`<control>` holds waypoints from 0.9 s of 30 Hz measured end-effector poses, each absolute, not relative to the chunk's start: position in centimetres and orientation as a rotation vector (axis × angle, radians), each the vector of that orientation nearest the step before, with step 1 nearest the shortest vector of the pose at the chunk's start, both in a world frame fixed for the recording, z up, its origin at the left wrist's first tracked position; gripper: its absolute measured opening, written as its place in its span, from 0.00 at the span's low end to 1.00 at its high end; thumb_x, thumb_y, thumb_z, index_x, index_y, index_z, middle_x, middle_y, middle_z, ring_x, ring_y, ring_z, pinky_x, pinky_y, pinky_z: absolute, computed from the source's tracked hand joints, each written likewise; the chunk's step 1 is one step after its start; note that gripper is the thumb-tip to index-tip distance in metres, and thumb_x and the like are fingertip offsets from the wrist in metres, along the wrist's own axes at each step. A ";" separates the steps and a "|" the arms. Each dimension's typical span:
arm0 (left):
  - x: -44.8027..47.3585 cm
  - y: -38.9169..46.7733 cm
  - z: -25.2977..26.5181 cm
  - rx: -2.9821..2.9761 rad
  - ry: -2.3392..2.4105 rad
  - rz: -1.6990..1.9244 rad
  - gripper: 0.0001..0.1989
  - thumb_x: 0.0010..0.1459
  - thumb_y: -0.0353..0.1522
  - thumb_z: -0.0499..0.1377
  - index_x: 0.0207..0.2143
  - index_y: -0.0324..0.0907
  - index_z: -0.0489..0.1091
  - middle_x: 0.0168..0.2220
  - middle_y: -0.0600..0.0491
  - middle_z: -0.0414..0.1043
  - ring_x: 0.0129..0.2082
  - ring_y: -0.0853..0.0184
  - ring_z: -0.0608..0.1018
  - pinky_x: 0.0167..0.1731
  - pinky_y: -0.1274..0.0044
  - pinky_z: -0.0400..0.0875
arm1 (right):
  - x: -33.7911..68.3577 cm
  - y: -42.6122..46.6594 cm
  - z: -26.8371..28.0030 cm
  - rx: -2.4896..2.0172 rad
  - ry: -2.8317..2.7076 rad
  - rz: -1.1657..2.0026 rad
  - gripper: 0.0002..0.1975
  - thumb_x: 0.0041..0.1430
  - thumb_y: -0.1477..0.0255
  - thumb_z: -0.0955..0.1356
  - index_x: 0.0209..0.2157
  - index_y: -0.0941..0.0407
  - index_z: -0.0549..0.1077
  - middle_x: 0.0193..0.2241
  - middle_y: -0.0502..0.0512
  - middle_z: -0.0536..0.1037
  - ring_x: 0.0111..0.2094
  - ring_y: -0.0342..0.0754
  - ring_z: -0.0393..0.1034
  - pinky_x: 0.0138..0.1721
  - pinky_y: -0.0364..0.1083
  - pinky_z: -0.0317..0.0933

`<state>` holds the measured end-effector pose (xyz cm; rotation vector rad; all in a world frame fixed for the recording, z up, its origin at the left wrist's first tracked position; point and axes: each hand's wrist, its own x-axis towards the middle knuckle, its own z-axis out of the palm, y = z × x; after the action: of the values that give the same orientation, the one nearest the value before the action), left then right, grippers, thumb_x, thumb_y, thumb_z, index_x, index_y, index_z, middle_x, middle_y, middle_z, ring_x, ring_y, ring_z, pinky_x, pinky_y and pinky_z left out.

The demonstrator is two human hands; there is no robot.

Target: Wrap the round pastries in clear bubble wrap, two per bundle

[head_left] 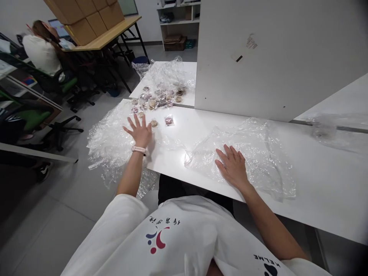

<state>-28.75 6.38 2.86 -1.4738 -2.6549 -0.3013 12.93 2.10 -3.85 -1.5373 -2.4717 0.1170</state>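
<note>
My left hand [140, 133], fingers spread, is over the right edge of a heap of clear plastic bags [110, 134]. Close beyond its fingertips are a small tan wrapped piece [154, 123] and a pinkish wrapped piece [168, 120]. Fingers slightly apart, my right hand [232, 165] lies flat on a large clear plastic bag [264, 161] spread over the white table [324, 180]. The bag is crumpled, and its narrow gathered end [187, 159] points toward my left hand. Neither hand grips anything that I can see.
Several small wrapped pieces [161, 100] lie in a cluster at the back left, with more clear film [169, 74] behind them. A tall white panel [258, 57] rises along the table's back. Further off, a person [43, 53] sits near cardboard boxes [89, 23].
</note>
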 end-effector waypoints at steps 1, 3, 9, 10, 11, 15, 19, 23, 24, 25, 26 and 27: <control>-30.3 5.8 2.8 -1.408 -2.704 -0.312 0.31 0.69 0.45 0.37 0.71 0.47 0.47 0.74 0.50 0.31 0.73 0.47 0.32 0.64 0.43 0.27 | 12.9 2.1 -3.9 -1.534 -2.469 0.111 0.26 0.72 0.57 0.54 0.64 0.49 0.64 0.69 0.58 0.56 0.70 0.58 0.45 0.67 0.63 0.45; -32.9 5.0 2.3 -1.318 -2.827 -0.306 0.31 0.69 0.42 0.36 0.71 0.45 0.49 0.74 0.47 0.35 0.73 0.46 0.35 0.65 0.43 0.32 | 13.0 2.1 -3.9 -1.525 -2.466 0.101 0.26 0.72 0.57 0.54 0.64 0.49 0.64 0.69 0.58 0.57 0.70 0.59 0.45 0.66 0.63 0.45; -34.6 5.0 2.0 -1.334 -2.905 -0.185 0.30 0.68 0.39 0.37 0.70 0.41 0.50 0.73 0.43 0.39 0.72 0.44 0.39 0.63 0.42 0.35 | 13.0 2.1 -4.0 -1.511 -2.464 0.076 0.26 0.72 0.57 0.54 0.64 0.50 0.64 0.68 0.59 0.57 0.70 0.59 0.46 0.66 0.64 0.46; -34.1 5.2 2.5 -1.341 -2.841 -0.172 0.30 0.67 0.38 0.40 0.69 0.40 0.51 0.73 0.42 0.39 0.72 0.43 0.40 0.63 0.42 0.36 | 13.0 2.1 -4.0 -1.511 -2.463 0.072 0.26 0.71 0.57 0.54 0.64 0.50 0.65 0.68 0.58 0.58 0.70 0.59 0.46 0.66 0.64 0.47; -33.6 5.4 2.9 -1.385 -2.764 -0.154 0.30 0.66 0.37 0.44 0.68 0.40 0.53 0.73 0.40 0.41 0.72 0.43 0.42 0.63 0.42 0.38 | 13.0 2.1 -4.1 -1.511 -2.462 0.069 0.26 0.71 0.57 0.54 0.64 0.49 0.65 0.68 0.58 0.58 0.70 0.59 0.46 0.66 0.64 0.47; -31.8 6.7 4.4 -1.836 -2.489 0.115 0.30 0.58 0.34 0.55 0.63 0.40 0.61 0.61 0.36 0.66 0.64 0.41 0.60 0.59 0.47 0.49 | 13.0 2.1 -4.1 -1.507 -2.464 0.058 0.26 0.71 0.57 0.55 0.63 0.50 0.65 0.68 0.59 0.58 0.70 0.59 0.46 0.66 0.64 0.46; -31.8 8.4 4.7 -1.949 -2.383 0.357 0.22 0.54 0.27 0.56 0.53 0.36 0.69 0.41 0.39 0.77 0.58 0.45 0.67 0.59 0.52 0.49 | 13.0 2.1 -4.2 -1.497 -2.457 0.046 0.25 0.71 0.58 0.55 0.63 0.50 0.65 0.68 0.59 0.59 0.70 0.59 0.47 0.65 0.64 0.47; -32.8 9.5 5.5 -1.794 -2.418 0.237 0.20 0.59 0.26 0.51 0.54 0.34 0.67 0.42 0.39 0.76 0.55 0.49 0.68 0.58 0.54 0.50 | 13.0 2.2 -4.2 -1.496 -2.452 0.052 0.25 0.71 0.58 0.55 0.63 0.50 0.65 0.68 0.59 0.59 0.70 0.59 0.47 0.65 0.64 0.48; -32.9 9.7 5.7 -1.743 -2.407 0.146 0.21 0.61 0.26 0.49 0.56 0.34 0.65 0.44 0.39 0.75 0.57 0.50 0.66 0.59 0.54 0.48 | 13.0 2.2 -4.1 -1.499 -2.455 0.059 0.25 0.71 0.58 0.55 0.63 0.50 0.65 0.68 0.59 0.59 0.70 0.59 0.47 0.65 0.64 0.47; -32.9 9.9 5.7 -1.710 -2.380 0.048 0.22 0.63 0.25 0.47 0.58 0.34 0.63 0.48 0.40 0.74 0.58 0.51 0.64 0.60 0.54 0.47 | 13.0 2.2 -4.1 -1.505 -2.457 0.068 0.25 0.71 0.58 0.54 0.63 0.50 0.65 0.68 0.59 0.58 0.70 0.58 0.47 0.66 0.64 0.47; -32.7 10.1 5.7 -1.703 -2.342 -0.035 0.22 0.64 0.25 0.46 0.59 0.35 0.62 0.53 0.41 0.72 0.60 0.52 0.62 0.61 0.54 0.45 | 13.0 2.1 -4.1 -1.509 -2.459 0.076 0.25 0.72 0.58 0.54 0.63 0.50 0.65 0.68 0.59 0.58 0.70 0.59 0.46 0.66 0.64 0.47; -32.3 10.3 5.5 -1.737 -2.301 -0.081 0.22 0.64 0.25 0.45 0.59 0.36 0.62 0.57 0.42 0.69 0.62 0.53 0.60 0.62 0.55 0.43 | 13.0 2.1 -4.0 -1.513 -2.461 0.083 0.25 0.72 0.58 0.54 0.63 0.50 0.64 0.68 0.59 0.57 0.70 0.58 0.46 0.66 0.64 0.47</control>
<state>-32.32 10.32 5.50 -1.7371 -2.3011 -0.0805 12.98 2.13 -4.04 -1.5133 -2.4612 0.0827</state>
